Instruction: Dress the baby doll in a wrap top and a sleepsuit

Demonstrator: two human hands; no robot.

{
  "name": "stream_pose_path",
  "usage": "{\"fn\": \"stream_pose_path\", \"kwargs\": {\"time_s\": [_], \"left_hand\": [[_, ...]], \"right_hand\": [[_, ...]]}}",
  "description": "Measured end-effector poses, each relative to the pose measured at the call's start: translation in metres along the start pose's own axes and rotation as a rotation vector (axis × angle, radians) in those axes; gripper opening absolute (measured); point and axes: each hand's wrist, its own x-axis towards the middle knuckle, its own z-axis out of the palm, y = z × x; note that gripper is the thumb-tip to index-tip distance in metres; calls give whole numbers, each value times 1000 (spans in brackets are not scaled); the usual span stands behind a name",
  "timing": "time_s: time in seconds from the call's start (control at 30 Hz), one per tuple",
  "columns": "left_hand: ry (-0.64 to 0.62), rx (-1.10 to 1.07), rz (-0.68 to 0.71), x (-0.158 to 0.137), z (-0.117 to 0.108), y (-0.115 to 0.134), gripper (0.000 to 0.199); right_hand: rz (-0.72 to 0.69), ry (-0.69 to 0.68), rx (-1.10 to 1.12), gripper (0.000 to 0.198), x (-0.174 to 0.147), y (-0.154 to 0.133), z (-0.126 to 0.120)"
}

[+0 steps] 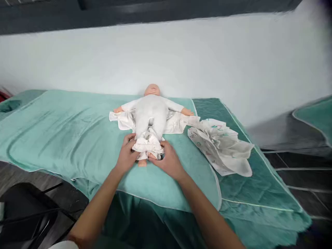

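A baby doll (151, 112) with a white cloth body lies on its back, arms spread, head toward the wall. Bunched around its lower legs is a pair of white printed baby pants (148, 143). My left hand (127, 154) grips the pants' edge at the left leg side, fingers partly hidden behind the fabric. On the other side my right hand (168, 159) pinches the fabric beside the foot, thumb toward the middle. One doll foot (142, 163) pokes out below the cloth. A white printed baby top (176, 122) lies spread open beneath the doll's torso and arms.
A crumpled white printed cloth (223, 147) lies to the right of the doll. Green covers (64, 128) spread over the bed, against a white wall (166, 55). A black chair (26, 211) stands at the lower left, and another green-covered surface (316, 116) is at the right.
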Motion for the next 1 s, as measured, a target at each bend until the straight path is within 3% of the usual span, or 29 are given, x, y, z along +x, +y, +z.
{"fn": "stream_pose_path", "kwargs": {"time_s": [0.13, 0.23, 0.3, 0.37, 0.63, 0.77, 0.9, 1.0], "left_hand": [[-88, 46, -4, -24, -1, 2, 30], [-161, 62, 12, -33, -1, 2, 64], [-154, 88, 45, -34, -1, 2, 76], [-116, 137, 81, -31, -2, 2, 71], [-75, 323, 146, -22, -16, 18, 9], [-189, 318, 134, -26, -30, 37, 12], [-437, 212, 40, -28, -54, 66, 15], [-608, 71, -33, -26, -76, 92, 22]], "right_hand": [[-10, 7, 6, 56, 4, -2, -1], [3, 0, 12, 54, 6, -4, -2], [19, -13, 13, 52, 7, -5, -2], [37, -27, 8, 49, 8, -7, -3], [267, -119, -180, 40, 7, -27, -20], [235, -335, -143, 42, 12, -51, -48], [116, -673, 20, 43, 24, -83, -92], [60, -864, 8, 49, 32, -108, -123]]}}
